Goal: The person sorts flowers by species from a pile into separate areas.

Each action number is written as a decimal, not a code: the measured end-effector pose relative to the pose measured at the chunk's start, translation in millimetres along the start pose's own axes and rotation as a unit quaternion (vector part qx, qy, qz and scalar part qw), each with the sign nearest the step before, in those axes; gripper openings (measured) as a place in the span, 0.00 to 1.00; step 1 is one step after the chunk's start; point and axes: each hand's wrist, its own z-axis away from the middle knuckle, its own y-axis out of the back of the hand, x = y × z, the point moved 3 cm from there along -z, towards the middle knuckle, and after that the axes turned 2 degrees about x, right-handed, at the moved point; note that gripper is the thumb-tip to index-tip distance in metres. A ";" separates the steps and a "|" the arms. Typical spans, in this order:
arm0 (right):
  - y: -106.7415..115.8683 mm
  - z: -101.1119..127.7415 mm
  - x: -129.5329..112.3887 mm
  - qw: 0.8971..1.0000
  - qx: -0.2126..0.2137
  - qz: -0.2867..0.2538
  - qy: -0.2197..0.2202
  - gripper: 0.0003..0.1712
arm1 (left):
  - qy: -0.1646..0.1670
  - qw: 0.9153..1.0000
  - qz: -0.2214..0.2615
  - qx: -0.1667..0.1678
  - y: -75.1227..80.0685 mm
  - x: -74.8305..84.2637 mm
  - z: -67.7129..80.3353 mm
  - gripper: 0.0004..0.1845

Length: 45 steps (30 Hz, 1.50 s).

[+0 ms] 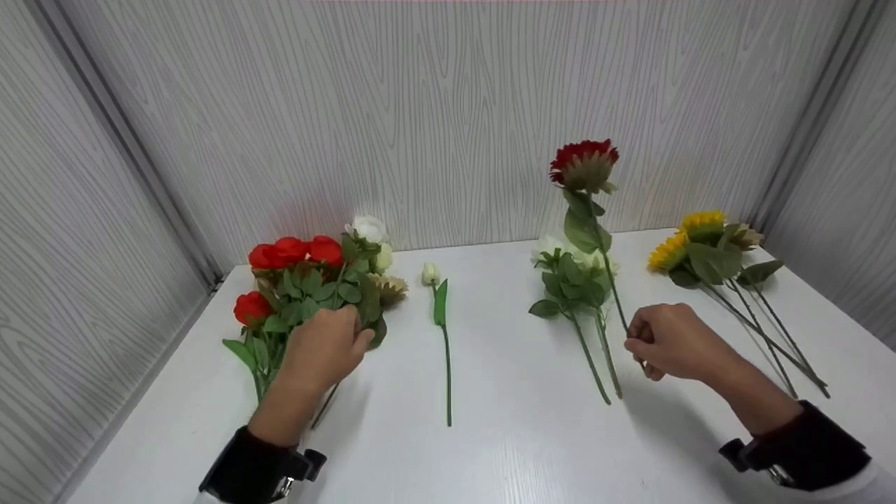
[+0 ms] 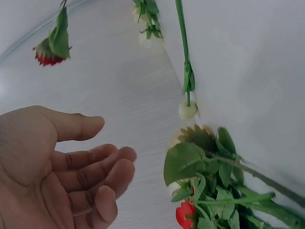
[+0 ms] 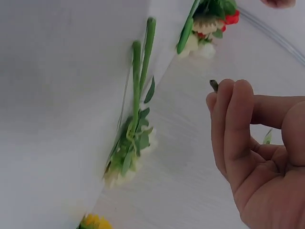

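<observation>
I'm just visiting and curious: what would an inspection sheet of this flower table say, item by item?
Surface: white table, wood-grain finish.
Job's things: dark red flower held upright off the table by its stem; mixed bunch of red and white flowers lying at the left.
Clutter: single white bud stem, white flower sprigs, sunflowers, all lying flat.
Hands: right hand pinches the dark red flower's stem; left hand rests on the bunch, fingers relaxed.
Cables: nothing seen.
Surroundings: pale wood-grain walls on three sides.
</observation>
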 end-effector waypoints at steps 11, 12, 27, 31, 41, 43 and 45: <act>30.9 -2.0 77.4 0.986 -0.093 0.094 -0.100 0.07 | 0.038 0.977 -0.051 -0.201 -13.2 -37.3 2.5 0.09; 32.0 -1.8 83.4 0.985 -0.097 0.095 -0.106 0.08 | 0.033 0.975 -0.052 -0.214 -13.9 -38.0 2.9 0.08; 40.2 6.0 108.2 0.980 -0.107 0.120 -0.115 0.11 | 0.020 0.964 0.007 -0.263 -29.4 -44.6 1.4 0.05; 42.5 6.0 106.4 0.977 -0.116 0.135 -0.118 0.10 | 0.010 0.970 0.037 -0.241 -30.2 -45.7 -1.7 0.05; 39.1 1.0 101.4 0.977 -0.101 0.177 -0.059 0.14 | 0.005 0.987 0.062 -0.151 -29.4 -45.2 -10.7 0.07; 37.9 0.6 102.3 0.976 -0.101 0.183 -0.054 0.15 | 0.005 0.988 0.060 -0.143 -29.2 -45.4 -12.0 0.07; 37.2 0.8 103.4 0.976 -0.106 0.180 -0.061 0.15 | 0.005 0.989 0.059 -0.133 -28.9 -45.5 -13.0 0.07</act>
